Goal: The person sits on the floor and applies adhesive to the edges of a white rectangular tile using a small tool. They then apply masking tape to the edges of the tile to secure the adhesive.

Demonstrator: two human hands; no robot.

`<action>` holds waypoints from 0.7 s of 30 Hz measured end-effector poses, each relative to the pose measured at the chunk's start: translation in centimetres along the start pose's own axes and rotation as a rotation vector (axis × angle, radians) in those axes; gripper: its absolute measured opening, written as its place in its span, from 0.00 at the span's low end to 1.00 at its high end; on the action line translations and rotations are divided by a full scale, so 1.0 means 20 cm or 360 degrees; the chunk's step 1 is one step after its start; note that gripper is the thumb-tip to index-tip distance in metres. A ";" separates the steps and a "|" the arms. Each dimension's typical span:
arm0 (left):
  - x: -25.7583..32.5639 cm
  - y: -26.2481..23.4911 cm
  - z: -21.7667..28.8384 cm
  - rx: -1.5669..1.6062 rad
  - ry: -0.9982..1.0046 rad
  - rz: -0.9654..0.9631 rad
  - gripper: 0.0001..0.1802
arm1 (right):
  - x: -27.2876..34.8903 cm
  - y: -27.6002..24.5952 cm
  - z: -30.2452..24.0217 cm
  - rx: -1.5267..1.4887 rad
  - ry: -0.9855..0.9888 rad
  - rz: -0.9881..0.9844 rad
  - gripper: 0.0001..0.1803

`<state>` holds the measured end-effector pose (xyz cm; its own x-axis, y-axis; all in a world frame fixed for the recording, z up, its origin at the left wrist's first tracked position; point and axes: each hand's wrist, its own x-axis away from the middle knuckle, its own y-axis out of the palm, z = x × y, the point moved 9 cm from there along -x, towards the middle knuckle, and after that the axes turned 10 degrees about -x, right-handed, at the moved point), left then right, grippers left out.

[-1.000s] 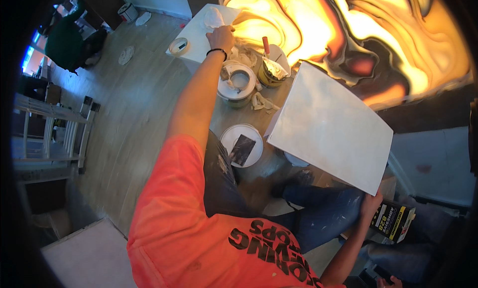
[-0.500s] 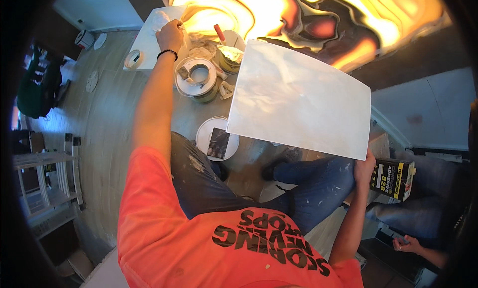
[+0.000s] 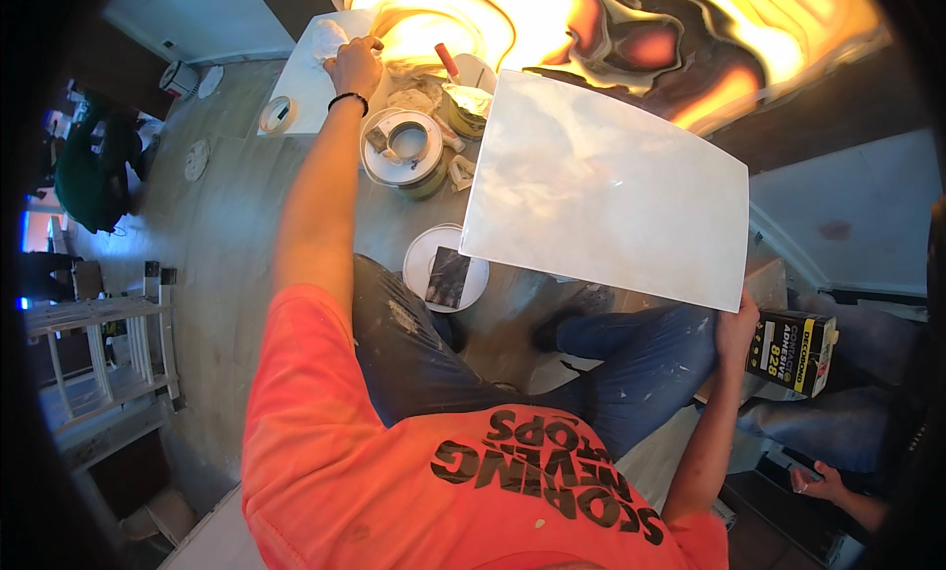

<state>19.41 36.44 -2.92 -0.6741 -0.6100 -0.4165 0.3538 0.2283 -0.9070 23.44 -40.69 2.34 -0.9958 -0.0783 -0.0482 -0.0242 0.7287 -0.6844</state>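
Observation:
My left hand (image 3: 355, 66), with a black band on its wrist, reaches far forward and grips a crumpled white cloth (image 3: 325, 38) lying on a white sheet (image 3: 301, 82) on the floor. My right hand (image 3: 737, 326) holds the near right corner of a large pale grey panel (image 3: 601, 186). The panel hangs tilted above my knees and hides part of the floor. My legs in paint-spotted jeans (image 3: 424, 353) are folded below it.
An open paint can (image 3: 404, 151), a smaller tin (image 3: 465, 102), a white lid with a dark scraper (image 3: 445, 269) and a tape roll (image 3: 278, 115) lie ahead. An orange-black marbled panel (image 3: 611, 23) stands behind. A black-yellow box (image 3: 793, 348) and another person's hand (image 3: 818, 481) are at right.
My head has turned, shifting the whole view. My left hand stays on the white cloth. The grey panel has swung lower and to the right, still held by my right hand.

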 end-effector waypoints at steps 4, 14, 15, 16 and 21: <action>-0.05 0.00 -0.03 0.0072 -0.0042 0.0021 0.13 | 0.00 0.01 -0.02 0.0032 0.0015 -0.0040 0.23; -0.06 -0.05 0.04 0.0108 0.0002 0.0005 0.08 | 0.00 0.01 0.00 0.0000 -0.0021 -0.0030 0.22; -0.07 -0.04 0.03 0.0080 0.0011 -0.0033 0.09 | -0.01 0.00 0.01 0.0001 -0.0023 -0.0038 0.22; -0.06 -0.03 0.02 0.0044 0.0018 -0.0080 0.09 | 0.00 0.00 0.01 0.0032 -0.0023 -0.0047 0.22; -0.07 -0.05 0.04 -0.0030 0.0080 0.0105 0.14 | -0.01 -0.01 0.04 -0.0012 -0.0080 0.0038 0.22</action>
<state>20.54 36.45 -1.40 -0.6813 -0.5545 -0.4778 0.3869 0.2813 -0.8782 23.65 -41.41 1.81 -0.9904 -0.0945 -0.1012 -0.0011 0.7361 -0.6769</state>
